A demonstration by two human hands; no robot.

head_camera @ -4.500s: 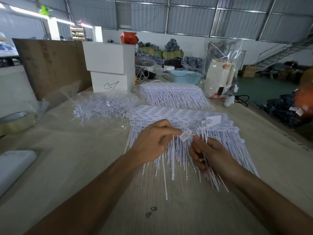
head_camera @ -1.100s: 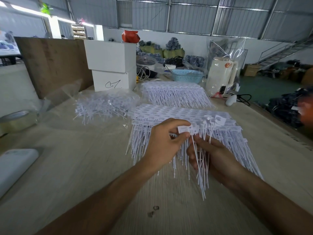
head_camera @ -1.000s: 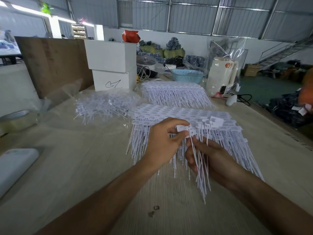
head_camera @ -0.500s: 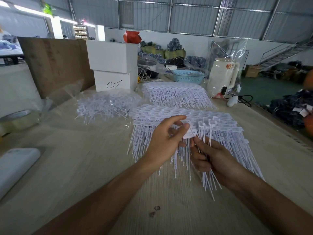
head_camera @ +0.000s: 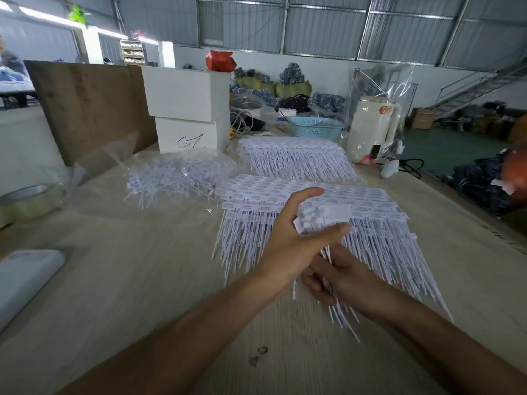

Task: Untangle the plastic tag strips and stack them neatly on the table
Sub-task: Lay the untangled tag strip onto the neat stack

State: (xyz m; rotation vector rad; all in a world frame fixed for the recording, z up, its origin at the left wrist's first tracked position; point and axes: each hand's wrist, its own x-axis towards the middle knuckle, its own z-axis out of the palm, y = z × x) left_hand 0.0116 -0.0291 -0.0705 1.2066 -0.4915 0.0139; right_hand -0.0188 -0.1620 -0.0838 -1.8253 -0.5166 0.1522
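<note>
White plastic tag strips (head_camera: 323, 216) are sitting pinched in your left hand (head_camera: 288, 240) above the near stack (head_camera: 370, 220) on the bench (head_camera: 128, 280); your right hand (head_camera: 339, 277) is gripping their tails. Far box (head_camera: 191, 135) is showing an unreadable scrawl.

Left hand (head_camera: 296, 238) overlaps the right hand (head_camera: 342, 277), hiding the right fingertips, so the right grip on the tails of the held bunch of tag strips (head_camera: 322, 216) cannot be read exactly; bunch heads motion-blurred, individual strips not countable. Printing on the near stack (head_camera: 285, 192) and far stack (head_camera: 293, 155) too small to read; tangled pile (head_camera: 174, 178) sits under clear plastic film, its strips not separable by eye. Tape roll (head_camera: 25, 198) and pale flat object (head_camera: 22, 277) cut off by left frame edge; both forearms cut off at bottom edge of the bench (head_camera: 128, 266) view.
</note>
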